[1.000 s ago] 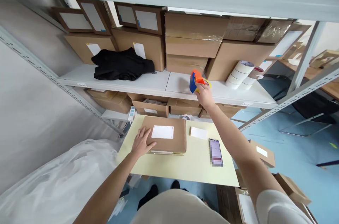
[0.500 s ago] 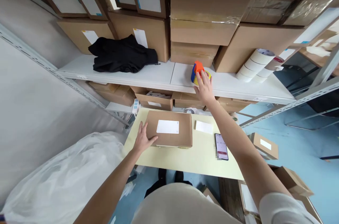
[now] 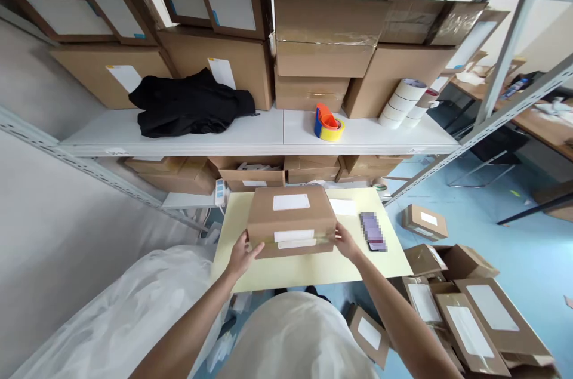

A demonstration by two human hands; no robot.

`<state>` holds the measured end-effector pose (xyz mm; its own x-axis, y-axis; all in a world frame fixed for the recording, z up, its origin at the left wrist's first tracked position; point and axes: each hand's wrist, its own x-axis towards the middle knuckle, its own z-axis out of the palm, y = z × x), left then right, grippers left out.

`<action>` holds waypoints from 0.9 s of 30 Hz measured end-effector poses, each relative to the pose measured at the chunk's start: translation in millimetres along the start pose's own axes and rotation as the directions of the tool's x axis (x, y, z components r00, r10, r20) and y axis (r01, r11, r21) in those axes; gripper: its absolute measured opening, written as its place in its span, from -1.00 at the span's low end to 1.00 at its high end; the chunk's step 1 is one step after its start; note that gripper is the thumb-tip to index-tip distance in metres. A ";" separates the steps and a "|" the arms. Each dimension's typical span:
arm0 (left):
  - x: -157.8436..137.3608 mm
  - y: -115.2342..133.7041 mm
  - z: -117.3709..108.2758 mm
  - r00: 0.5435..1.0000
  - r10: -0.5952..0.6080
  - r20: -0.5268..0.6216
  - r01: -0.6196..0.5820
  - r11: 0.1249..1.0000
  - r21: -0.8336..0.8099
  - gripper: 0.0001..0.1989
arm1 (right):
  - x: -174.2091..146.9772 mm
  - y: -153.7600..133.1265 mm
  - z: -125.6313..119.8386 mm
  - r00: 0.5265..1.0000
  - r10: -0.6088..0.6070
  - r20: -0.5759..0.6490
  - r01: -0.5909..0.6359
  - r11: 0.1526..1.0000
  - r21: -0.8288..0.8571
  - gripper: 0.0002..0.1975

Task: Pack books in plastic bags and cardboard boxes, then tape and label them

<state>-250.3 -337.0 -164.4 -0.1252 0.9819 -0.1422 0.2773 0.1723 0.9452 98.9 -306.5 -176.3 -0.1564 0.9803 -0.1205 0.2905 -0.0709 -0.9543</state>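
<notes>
Both hands grip a brown cardboard box (image 3: 259, 218) with white labels on its top and front. My left hand (image 3: 242, 255) holds the lower left corner, thumb on the front face. Around the lower right edge is my right hand (image 3: 345, 242), its fingers partly hidden behind the box. The box is tilted, front face toward me, over a pale yellow table (image 3: 308, 274). White paper slips (image 3: 344, 207) and a phone (image 3: 373, 232) lie to its right. On the shelf above sits an orange and blue tape dispenser (image 3: 326, 122) with yellow tape.
The white shelf (image 3: 215, 143) spans the table's far side, holding stacked cartons (image 3: 326, 59), a black garment (image 3: 192, 103) and white tape rolls (image 3: 403, 103). Labelled boxes (image 3: 470, 331) pile on the floor at right. White plastic sheeting (image 3: 134, 307) bulges at left.
My right hand has left the tape dispenser, which stays on the shelf, and come down to the box's right side. The box has been tipped so its front face shows. The view has shifted right.
</notes>
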 end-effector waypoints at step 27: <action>4.8 77.1 52.0 0.854 0.433 0.290 -0.517 0.637 0.571 -0.53 | -103.4 27.1 -30.3 0.875 0.316 -0.366 -0.390 0.909 -0.147 -0.39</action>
<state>-180.0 -314.9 -107.6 0.2892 0.9355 0.2028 0.7857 -0.3531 0.5079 151.6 -404.3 -181.4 0.3000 0.9032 -0.3070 0.4641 -0.4193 -0.7802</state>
